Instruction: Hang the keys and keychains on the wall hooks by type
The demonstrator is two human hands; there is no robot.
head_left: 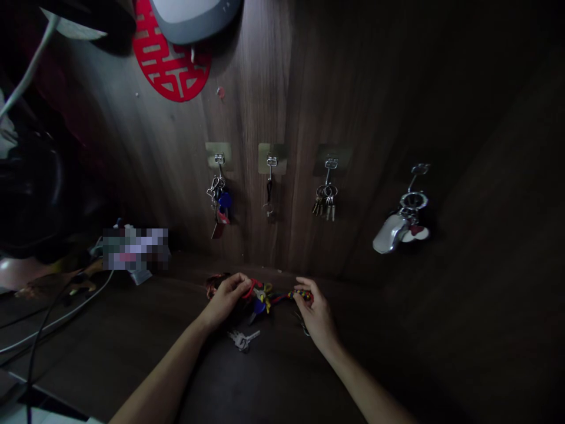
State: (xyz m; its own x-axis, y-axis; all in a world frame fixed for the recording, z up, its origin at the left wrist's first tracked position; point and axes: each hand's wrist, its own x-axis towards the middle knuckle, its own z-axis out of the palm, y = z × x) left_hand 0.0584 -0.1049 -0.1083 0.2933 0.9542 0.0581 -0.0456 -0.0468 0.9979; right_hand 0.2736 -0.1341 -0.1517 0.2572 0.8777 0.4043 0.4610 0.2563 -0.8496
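My left hand point(230, 294) pinches a red cord point(252, 287) low in front of the wooden panel. To its right, my right hand point(312, 303) grips a braided multicoloured cord point(296, 294) between thumb and fingers. Between the hands lie a blue-headed key point(258, 307) and a yellow knotted tassel point(265, 299). Nearer to me, a bunch of silver keys point(242, 340) rests on the dark surface. A dark reddish bundle point(216, 285) is partly hidden behind my left hand. Under my right hand a small metal piece point(304, 325) shows, too dim to name.
Several adhesive hooks on the panel carry keys: a bunch with a blue tag point(225, 200), a black strap with a ring point(269, 191), a key bunch point(326, 203), and keys with a silver fob point(391, 234). Cables point(66, 318) and a blurred-out item point(136, 249) lie left.
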